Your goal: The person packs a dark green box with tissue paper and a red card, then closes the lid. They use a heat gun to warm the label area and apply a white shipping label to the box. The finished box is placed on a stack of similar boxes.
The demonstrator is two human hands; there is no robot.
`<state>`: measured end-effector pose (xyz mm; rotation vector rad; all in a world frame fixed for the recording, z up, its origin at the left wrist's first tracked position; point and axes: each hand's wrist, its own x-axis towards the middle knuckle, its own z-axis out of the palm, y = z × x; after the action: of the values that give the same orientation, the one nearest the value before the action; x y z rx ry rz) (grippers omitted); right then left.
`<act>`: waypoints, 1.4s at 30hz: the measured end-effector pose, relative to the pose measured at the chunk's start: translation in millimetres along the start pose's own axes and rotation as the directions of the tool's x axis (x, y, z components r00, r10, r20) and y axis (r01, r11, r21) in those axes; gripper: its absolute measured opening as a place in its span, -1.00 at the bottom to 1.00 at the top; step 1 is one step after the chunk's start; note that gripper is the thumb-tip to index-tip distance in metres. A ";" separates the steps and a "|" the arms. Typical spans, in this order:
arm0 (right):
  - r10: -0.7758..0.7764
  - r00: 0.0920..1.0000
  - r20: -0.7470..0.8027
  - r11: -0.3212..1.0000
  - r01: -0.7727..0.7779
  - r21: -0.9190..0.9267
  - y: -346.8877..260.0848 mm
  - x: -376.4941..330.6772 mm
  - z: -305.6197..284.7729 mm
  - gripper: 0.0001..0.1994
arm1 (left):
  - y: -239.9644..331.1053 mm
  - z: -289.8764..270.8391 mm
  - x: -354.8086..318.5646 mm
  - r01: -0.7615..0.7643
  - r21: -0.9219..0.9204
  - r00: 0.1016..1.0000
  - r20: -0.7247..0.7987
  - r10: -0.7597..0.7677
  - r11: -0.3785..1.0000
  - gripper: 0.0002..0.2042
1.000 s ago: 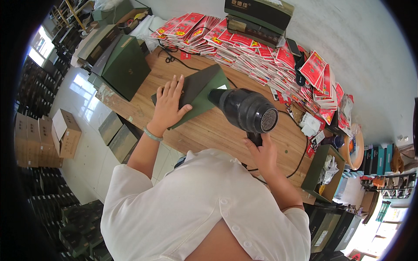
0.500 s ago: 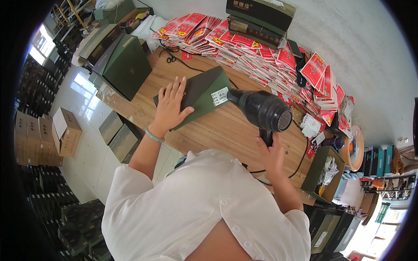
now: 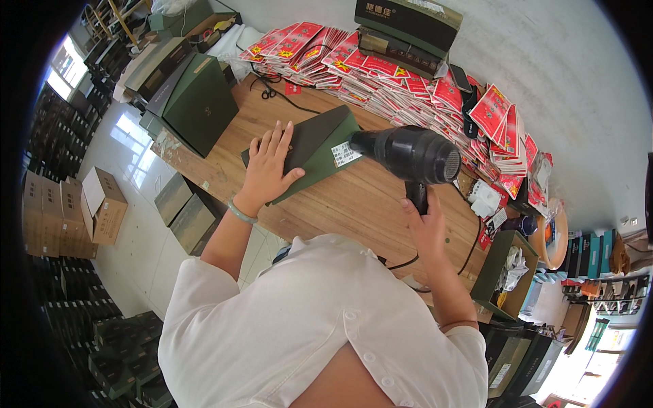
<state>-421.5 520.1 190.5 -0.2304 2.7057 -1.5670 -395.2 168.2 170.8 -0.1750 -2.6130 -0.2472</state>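
Note:
A dark green and brown shoebox point(image 3: 309, 146) lies on the wooden table in front of me. My left hand point(image 3: 272, 160) rests flat on its left part, fingers stretched out, with a pale bangle at the wrist. Near the box's right end is a white printed label point(image 3: 345, 154). My right hand point(image 3: 426, 217) is wrapped round the handle of a black hair dryer point(image 3: 411, 153). The dryer's nozzle points left at the box end, just above the label, partly covering that corner; whether it touches the box I cannot tell.
Piles of red cards point(image 3: 381, 75) run along the wall side of the table point(image 3: 326, 207). More green boxes point(image 3: 197, 105) stand at the left, and two dark boxes point(image 3: 408, 30) are stacked at the back. An open box point(image 3: 507, 272) with plastic sits at the right. A black cord point(image 3: 469, 255) trails beside my right forearm.
The hair dryer's body has swung away from me and its nozzle has shifted slightly left over the box. My right hand has moved a little with it; my left hand stays on the box.

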 end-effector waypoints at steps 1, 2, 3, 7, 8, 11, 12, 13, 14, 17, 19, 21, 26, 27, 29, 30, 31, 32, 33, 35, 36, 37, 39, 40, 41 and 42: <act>0.007 1.000 -0.004 1.000 -0.007 0.000 -2.5 0.2 0.1 -0.34 | -0.3 0.5 -0.1 0.001 -0.001 1.000 0.001 -0.001 1.000 -0.10; 0.015 1.000 0.006 1.000 -0.015 0.014 -2.9 0.9 -0.3 -0.35 | -0.6 1.0 0.0 -0.001 -0.003 1.000 -0.004 0.001 1.000 -0.10; 0.022 1.000 0.016 0.999 -0.022 0.027 -3.1 1.6 -0.8 -0.35 | -0.8 1.5 0.1 -0.003 -0.005 1.000 -0.008 0.003 1.000 -0.10; 0.057 0.998 0.015 0.998 -0.057 -0.001 -8.2 0.2 -0.9 -0.37 | -1.3 0.8 0.1 -0.002 0.006 1.000 0.000 0.002 1.000 -0.10; 0.036 0.999 0.009 0.999 -0.036 0.008 -6.8 0.8 -0.3 -0.37 | -1.5 1.1 0.8 -0.005 0.006 1.000 0.000 0.005 1.000 -0.10; -0.053 0.998 -0.013 0.999 0.053 0.002 -3.5 1.5 2.0 -0.36 | -1.8 1.0 1.5 -0.010 0.011 1.000 0.000 0.010 1.000 -0.10; -0.101 0.995 -0.021 0.995 0.100 -0.023 -5.0 0.8 2.4 -0.36 | -1.6 0.2 1.5 -0.011 0.016 1.000 -0.001 0.011 1.000 -0.10; -0.149 0.989 -0.027 0.988 0.147 -0.049 -5.8 0.9 2.6 -0.35 | -1.6 0.1 1.7 -0.011 0.021 1.000 -0.002 0.011 1.000 -0.10; -0.100 0.995 0.002 0.994 0.100 -0.040 -5.1 -0.7 2.3 -0.36 | -1.7 0.3 2.1 -0.011 0.020 1.000 -0.001 0.011 1.000 -0.10; -0.054 0.997 0.055 0.996 0.057 -0.063 -2.3 -9.5 0.8 -0.36 | -1.8 0.6 2.8 -0.012 0.014 1.000 -0.001 0.012 1.000 -0.10; -0.156 0.987 0.044 0.978 0.161 -0.137 -1.4 -13.6 1.4 -0.36 | -2.3 0.1 2.1 -0.012 0.005 1.000 0.000 0.012 1.000 -0.10; -0.058 0.997 0.040 0.998 0.058 0.001 -1.6 -17.1 3.3 -0.34 | -2.8 1.5 1.6 -0.008 0.022 1.000 0.002 0.008 1.000 -0.09; 0.014 0.999 0.043 0.999 -0.017 0.050 -1.1 -25.6 -2.2 -0.33 | -4.3 1.0 3.5 -0.009 0.021 1.000 0.009 0.009 1.000 -0.09; 0.053 0.997 0.059 0.998 -0.056 0.042 -5.5 -27.8 -2.6 -0.32 | -4.2 1.5 2.9 -0.006 0.024 1.000 0.008 0.006 1.000 -0.09; 0.047 0.997 0.059 0.999 -0.048 0.019 -4.1 -29.1 -3.4 -0.34 | -3.8 1.9 5.4 -0.007 0.019 1.000 0.008 0.006 1.000 -0.09; 0.001 0.999 0.047 1.000 -0.002 0.003 3.0 -29.0 -1.9 -0.35 | -3.9 1.6 6.4 -0.006 0.012 1.000 0.010 0.006 1.000 -0.09; -0.045 0.998 0.039 0.999 0.046 -0.010 4.8 -29.4 0.1 -0.37 | -4.6 1.0 5.7 -0.003 0.009 1.000 0.013 0.003 1.000 -0.09; -0.008 0.999 0.046 1.000 0.007 0.030 4.4 -30.4 1.1 -0.37 | -4.5 1.2 5.4 -0.001 0.005 1.000 0.014 0.001 1.000 -0.08; 0.029 0.998 0.055 0.997 -0.032 0.070 1.5 -31.2 2.1 -0.36 | -4.3 1.6 5.3 0.001 0.002 1.000 0.014 -0.001 1.000 -0.08; 0.039 0.998 0.048 0.996 -0.043 0.079 -1.6 -29.3 1.5 -0.34 | -3.4 0.9 7.5 0.002 -0.001 1.000 0.017 -0.002 1.000 -0.08; 0.015 0.999 0.034 0.999 -0.016 0.050 -1.5 -28.2 0.9 -0.33 | -2.9 -0.5 8.0 0.001 0.002 1.000 0.020 -0.001 1.000 -0.08; -0.011 1.000 0.022 1.000 0.010 0.020 -2.2 -27.7 1.2 -0.31 | -2.5 -1.2 6.7 0.002 0.005 1.000 0.024 -0.002 1.000 -0.08; -0.012 1.000 0.029 1.000 0.011 0.025 -11.0 -23.0 3.3 -0.32 | -2.9 -0.3 5.1 0.003 -0.007 1.000 0.017 -0.003 1.000 -0.07; -0.012 0.999 0.029 1.000 0.011 0.026 -15.7 -19.5 3.2 -0.32 | -2.8 0.1 5.8 0.002 -0.015 1.000 0.013 -0.002 1.000 -0.07; -0.009 0.999 0.039 0.999 0.008 0.035 -16.2 -16.5 2.8 -0.33 | -2.4 -0.3 5.7 0.001 -0.013 1.000 0.019 -0.001 1.000 -0.08; -0.006 0.999 0.049 0.999 0.004 0.044 -16.0 -13.7 2.2 -0.33 | -2.0 -0.8 5.2 0.000 -0.011 1.000 0.024 0.000 1.000 -0.08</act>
<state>-405.8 512.1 202.4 -0.2718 2.6336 -1.5982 -399.7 166.5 173.8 -0.1832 -2.6360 -0.2613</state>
